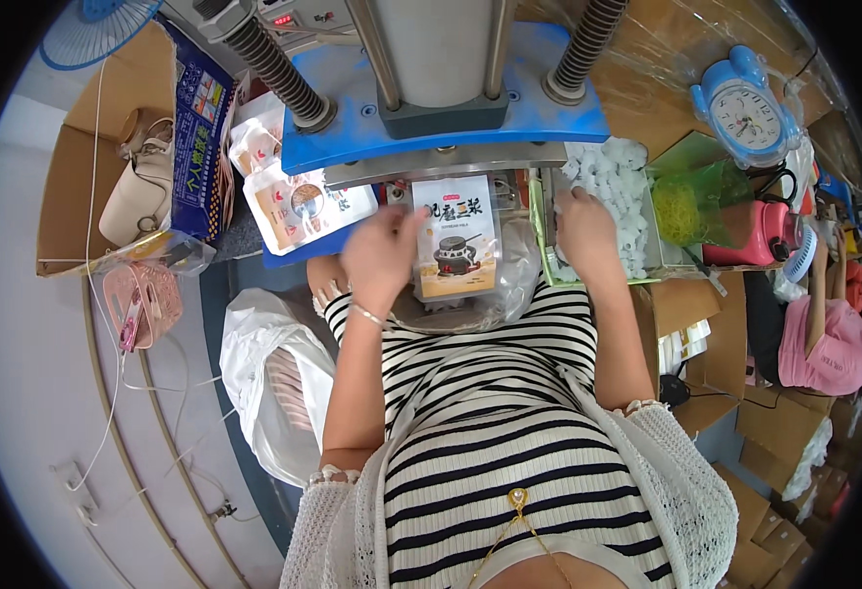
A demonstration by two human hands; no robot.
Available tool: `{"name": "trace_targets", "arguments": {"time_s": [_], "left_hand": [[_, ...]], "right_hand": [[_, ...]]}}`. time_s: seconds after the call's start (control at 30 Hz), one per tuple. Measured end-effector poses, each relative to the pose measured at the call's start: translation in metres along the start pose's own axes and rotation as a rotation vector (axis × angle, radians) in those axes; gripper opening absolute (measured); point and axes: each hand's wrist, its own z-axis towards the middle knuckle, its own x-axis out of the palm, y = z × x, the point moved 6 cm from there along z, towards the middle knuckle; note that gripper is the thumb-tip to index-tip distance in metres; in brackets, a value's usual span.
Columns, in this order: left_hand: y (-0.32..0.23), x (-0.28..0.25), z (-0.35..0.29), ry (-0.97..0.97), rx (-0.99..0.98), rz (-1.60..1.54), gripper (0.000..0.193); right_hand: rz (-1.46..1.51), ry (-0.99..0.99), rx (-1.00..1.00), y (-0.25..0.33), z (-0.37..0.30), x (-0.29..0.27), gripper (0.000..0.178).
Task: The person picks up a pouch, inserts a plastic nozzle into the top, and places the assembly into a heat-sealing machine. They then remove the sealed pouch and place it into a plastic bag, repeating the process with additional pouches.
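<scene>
A printed stand-up pouch, white above and orange below with a picture of a stone mill, sits in front of me beneath the metal bar of a press. Blurred by motion, my left hand is at the pouch's upper left edge; whether it grips the pouch is unclear. My right hand reaches into an open box of small white plastic pieces, its fingers curled and partly hidden among them. Clear plastic surrounds the pouch's lower part.
More white pouches lie in a stack to the left. Beyond them stands a carton holding a cream bag. On the right are a blue alarm clock and a red device. A white plastic sack stands at lower left.
</scene>
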Motion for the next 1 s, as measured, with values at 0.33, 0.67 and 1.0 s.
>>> {"name": "trace_targets", "arguments": {"time_s": [0.33, 0.67, 1.0], "left_hand": [[0.012, -0.011, -0.070, -0.651, 0.420, 0.468, 0.031], [0.078, -0.053, -0.030, -0.669, 0.322, 0.216, 0.031], [0.046, -0.024, -0.075, -0.655, 0.461, 0.318, 0.042]], "right_hand": [[0.840, -0.331, 0.240, -0.020, 0.008, -0.024, 0.016], [1.416, -0.116, 0.284, 0.022, -0.017, -0.012, 0.020], [1.428, 0.030, 0.226, 0.048, -0.022, -0.007, 0.018]]}}
